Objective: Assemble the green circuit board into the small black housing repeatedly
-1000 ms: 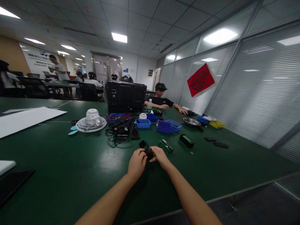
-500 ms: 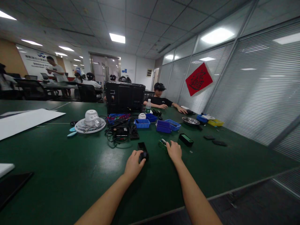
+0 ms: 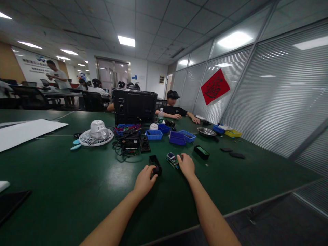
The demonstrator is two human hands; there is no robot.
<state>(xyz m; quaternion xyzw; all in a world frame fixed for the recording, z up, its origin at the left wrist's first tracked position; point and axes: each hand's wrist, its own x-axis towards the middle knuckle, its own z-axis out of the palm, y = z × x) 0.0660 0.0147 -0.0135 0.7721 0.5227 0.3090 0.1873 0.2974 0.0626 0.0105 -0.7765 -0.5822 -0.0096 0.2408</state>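
Now, on the tabletop (image 3: 51,198), the left hand (image 3: 145,181) has its grip curled around the near end of the black open case (image 3: 153,160). The right hand's (image 3: 186,166) fingers meet the circuit board (image 3: 171,159) nearby; whether they pinch it is unclear. Edge-only handling would best protect its small display (image 3: 171,155). Blue bins (image 3: 177,138) stand beyond.

White fan part (image 3: 92,134) left of centre, white sheet (image 3: 28,132) far left. Black boxy panel (image 3: 135,106) upper centre, plastic bottle (image 3: 160,117) just right of it. Metal bowl (image 3: 205,132), yellow tray (image 3: 233,134) right of centre. Red poster (image 3: 215,86) upper right.
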